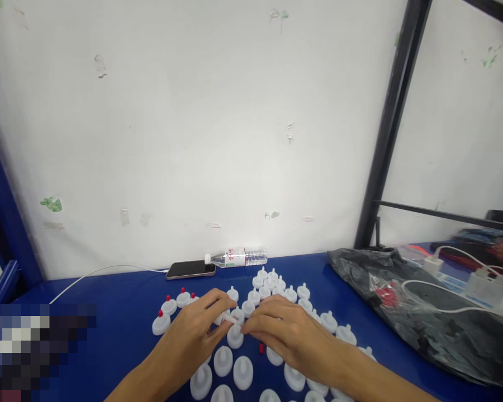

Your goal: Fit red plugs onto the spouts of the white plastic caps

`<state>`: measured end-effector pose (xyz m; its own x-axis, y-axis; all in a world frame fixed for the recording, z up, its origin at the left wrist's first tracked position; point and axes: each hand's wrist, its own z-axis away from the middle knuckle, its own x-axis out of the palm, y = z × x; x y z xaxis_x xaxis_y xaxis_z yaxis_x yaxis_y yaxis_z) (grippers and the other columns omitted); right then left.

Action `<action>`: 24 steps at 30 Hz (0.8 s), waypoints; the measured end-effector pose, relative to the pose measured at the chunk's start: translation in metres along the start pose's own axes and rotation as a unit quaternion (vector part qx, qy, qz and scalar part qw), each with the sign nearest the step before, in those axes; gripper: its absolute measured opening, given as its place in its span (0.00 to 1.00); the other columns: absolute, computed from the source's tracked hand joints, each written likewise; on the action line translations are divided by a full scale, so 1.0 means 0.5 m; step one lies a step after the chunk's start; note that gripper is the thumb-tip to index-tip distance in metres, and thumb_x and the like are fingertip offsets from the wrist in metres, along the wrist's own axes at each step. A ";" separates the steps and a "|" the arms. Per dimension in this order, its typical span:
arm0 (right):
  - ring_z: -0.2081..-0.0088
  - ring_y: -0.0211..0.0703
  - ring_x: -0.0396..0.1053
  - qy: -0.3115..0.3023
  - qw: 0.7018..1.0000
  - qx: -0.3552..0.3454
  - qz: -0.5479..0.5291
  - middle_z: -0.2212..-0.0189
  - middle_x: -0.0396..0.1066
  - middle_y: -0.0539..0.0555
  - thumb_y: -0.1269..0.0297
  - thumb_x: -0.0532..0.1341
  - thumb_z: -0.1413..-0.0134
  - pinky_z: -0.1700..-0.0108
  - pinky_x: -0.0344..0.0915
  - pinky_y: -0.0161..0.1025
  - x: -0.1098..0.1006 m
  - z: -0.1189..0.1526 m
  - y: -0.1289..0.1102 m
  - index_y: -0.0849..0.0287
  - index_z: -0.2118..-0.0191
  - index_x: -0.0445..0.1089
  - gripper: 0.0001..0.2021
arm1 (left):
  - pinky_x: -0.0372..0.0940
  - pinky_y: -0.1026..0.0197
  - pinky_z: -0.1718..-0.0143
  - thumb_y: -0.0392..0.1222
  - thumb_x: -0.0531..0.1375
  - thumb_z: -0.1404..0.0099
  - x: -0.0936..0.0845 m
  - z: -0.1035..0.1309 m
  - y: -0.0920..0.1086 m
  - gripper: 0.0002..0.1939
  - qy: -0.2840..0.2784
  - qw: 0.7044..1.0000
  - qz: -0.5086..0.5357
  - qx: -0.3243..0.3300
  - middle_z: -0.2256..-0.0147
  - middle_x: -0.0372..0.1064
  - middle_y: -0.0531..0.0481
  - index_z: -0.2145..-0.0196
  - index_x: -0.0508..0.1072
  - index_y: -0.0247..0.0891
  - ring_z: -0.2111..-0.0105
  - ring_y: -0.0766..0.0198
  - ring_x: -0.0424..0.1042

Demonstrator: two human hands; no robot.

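Left hand (199, 329) pinching a white cap (223, 318) at its two o'clock! Right hand (281, 328), fingers drawn narrow beside it, can't tell its grip; red tip (261, 348) at that hand's eight o'clock.

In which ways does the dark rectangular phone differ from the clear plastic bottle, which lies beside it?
The dark rectangular phone is flat and opaque; the clear plastic bottle is rounded and see-through. The phone has a white cable running to it, while the bottle has none. Both lie on the blue table near the white wall.
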<state>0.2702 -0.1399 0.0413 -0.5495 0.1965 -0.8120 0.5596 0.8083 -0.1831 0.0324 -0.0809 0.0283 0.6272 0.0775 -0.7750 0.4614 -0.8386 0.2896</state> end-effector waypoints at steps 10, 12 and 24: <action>0.58 0.38 0.73 0.079 0.995 -0.062 -0.024 0.59 0.76 0.55 0.73 0.55 0.32 0.53 0.69 0.36 -0.006 -0.003 -0.015 0.58 0.52 0.71 0.10 | 0.70 0.66 0.70 0.35 0.55 0.30 0.012 0.007 0.029 0.12 0.026 0.999 -0.015 0.033 0.59 0.74 0.50 0.52 0.71 0.45 0.67 0.65 0.76; 0.59 0.38 0.73 0.081 0.994 -0.068 -0.028 0.60 0.76 0.55 0.73 0.55 0.32 0.54 0.70 0.35 -0.007 -0.004 -0.016 0.58 0.53 0.72 0.09 | 0.68 0.68 0.73 0.33 0.55 0.31 0.014 0.006 0.034 0.13 0.024 0.999 -0.002 0.033 0.59 0.74 0.51 0.52 0.71 0.45 0.67 0.66 0.76; 0.59 0.37 0.71 0.130 0.986 -0.107 0.014 0.61 0.75 0.54 0.80 0.57 0.38 0.51 0.68 0.38 -0.007 -0.002 -0.009 0.60 0.52 0.69 0.13 | 0.74 0.63 0.52 0.35 0.54 0.31 0.012 0.024 0.066 0.25 0.049 0.996 -0.041 0.059 0.45 0.72 0.47 0.38 0.63 0.47 0.49 0.59 0.75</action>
<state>0.2688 -0.1436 0.0453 -0.6925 0.3333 -0.6399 0.4481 0.8938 -0.0194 0.0438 -0.1144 0.0264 0.6522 0.1955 -0.7324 0.4398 -0.8845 0.1555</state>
